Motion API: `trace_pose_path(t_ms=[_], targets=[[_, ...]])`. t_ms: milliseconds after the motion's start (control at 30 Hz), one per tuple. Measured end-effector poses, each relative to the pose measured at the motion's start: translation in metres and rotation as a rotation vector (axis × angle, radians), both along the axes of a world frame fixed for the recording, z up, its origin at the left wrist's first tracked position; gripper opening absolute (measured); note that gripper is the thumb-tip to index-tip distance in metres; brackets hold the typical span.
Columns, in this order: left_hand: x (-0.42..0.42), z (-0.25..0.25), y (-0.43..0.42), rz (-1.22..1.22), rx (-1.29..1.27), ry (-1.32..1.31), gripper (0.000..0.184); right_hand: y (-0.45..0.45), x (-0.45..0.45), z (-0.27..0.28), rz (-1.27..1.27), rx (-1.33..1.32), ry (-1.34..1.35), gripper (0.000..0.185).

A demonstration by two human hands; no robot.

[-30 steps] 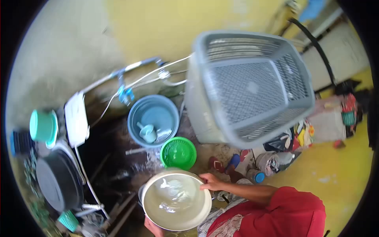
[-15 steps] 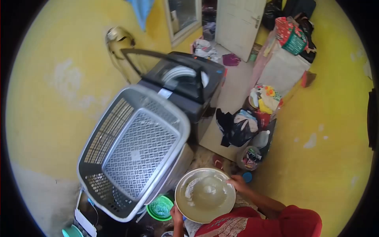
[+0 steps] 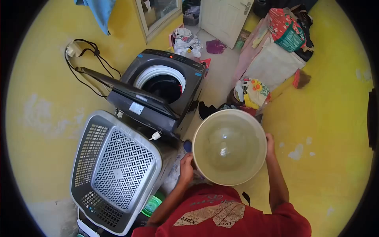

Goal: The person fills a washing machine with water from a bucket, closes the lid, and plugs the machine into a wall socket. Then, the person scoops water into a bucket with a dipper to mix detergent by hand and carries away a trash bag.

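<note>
A round, pale basin (image 3: 231,172) of cloudy liquid is held up in front of my red shirt. My left hand (image 3: 186,168) grips its left rim, and my right hand (image 3: 270,147) grips the right rim; the fingers are partly hidden behind it. Ahead to the left stands a dark top-loading washing machine (image 3: 193,67). Its lid (image 3: 130,93) is raised, and dark contents show inside the drum. Nearer on the left, a grey plastic laundry basket (image 3: 156,158) stands with its lattice bottom in view.
A green bowl (image 3: 152,205) sits low by the basket. Bags and a cloth-covered stack (image 3: 272,61) line the right wall. A purple cloth (image 3: 216,46) lies on the floor near the white door (image 3: 221,19). A cable (image 3: 98,59) hangs on the left wall.
Both hands have raised the basin, which now looks larger and closer. The camera view has shifted, so the washing machine's drum opening is now plainly visible.
</note>
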State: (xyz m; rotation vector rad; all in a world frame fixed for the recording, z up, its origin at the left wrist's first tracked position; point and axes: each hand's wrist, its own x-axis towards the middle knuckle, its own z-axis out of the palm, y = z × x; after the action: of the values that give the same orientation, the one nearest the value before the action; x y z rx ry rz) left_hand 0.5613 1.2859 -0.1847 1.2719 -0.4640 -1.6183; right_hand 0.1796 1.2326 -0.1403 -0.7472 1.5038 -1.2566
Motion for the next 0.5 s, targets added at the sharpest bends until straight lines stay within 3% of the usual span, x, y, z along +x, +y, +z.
trace_pose_path(t_ms=[33, 133, 233, 333, 433, 500], targets=[[-0.001, 0.015, -0.013, -0.09, -0.038, -0.043, 0.026, -0.008, -0.004, 0.013, -0.004, 0.005, -0.059, 0.033], [-0.012, 0.046, -0.067, -0.211, -0.154, -0.077, 0.023, -0.035, -0.011, 0.029, -0.416, -0.004, -0.181, 0.031], [-0.027, 0.051, -0.09, -0.215, -0.175, -0.01, 0.026, -0.068, -0.048, 0.05, -0.16, 0.039, -0.189, 0.029], [-0.03, 0.066, -0.121, -0.236, -0.169, 0.056, 0.028, -0.108, -0.03, 0.09, -0.24, 0.104, 0.021, 0.028], [-0.032, 0.068, -0.15, -0.176, -0.147, 0.098, 0.027, -0.146, -0.027, 0.106, -0.166, 0.111, -0.087, 0.029], [-0.03, 0.069, -0.167, -0.162, -0.097, 0.111, 0.027, -0.17, -0.025, 0.109, -0.165, 0.124, 0.006, 0.028]])
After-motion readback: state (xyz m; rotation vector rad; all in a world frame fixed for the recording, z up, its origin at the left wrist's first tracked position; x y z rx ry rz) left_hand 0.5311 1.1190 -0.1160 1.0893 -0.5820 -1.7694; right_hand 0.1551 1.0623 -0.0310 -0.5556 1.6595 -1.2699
